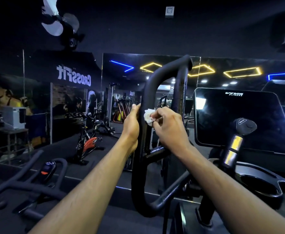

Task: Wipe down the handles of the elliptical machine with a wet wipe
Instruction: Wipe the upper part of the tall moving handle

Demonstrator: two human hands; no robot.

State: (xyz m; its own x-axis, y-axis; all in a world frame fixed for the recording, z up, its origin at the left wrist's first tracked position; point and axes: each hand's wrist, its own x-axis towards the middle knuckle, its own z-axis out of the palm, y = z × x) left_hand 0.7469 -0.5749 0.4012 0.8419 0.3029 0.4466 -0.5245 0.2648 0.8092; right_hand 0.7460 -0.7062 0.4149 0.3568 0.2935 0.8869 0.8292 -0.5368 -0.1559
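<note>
The elliptical's left handle (148, 85) is a tall black padded loop rising in the middle of the view. My left hand (131, 122) grips its left bar from the outer side, thumb pointing up. My right hand (165, 125) pinches a crumpled white wet wipe (148, 116) and presses it against the inner side of the same bar, just right of my left hand. A second short handle (243, 127) with a silver sensor strip stands at the right, in front of the console.
The dark console screen (236, 115) and a cup-holder tray (256, 186) sit to the right. An exercise bike's handlebars (28, 181) lie at lower left. A wall mirror (71, 102) ahead reflects a red spin bike and gym lights.
</note>
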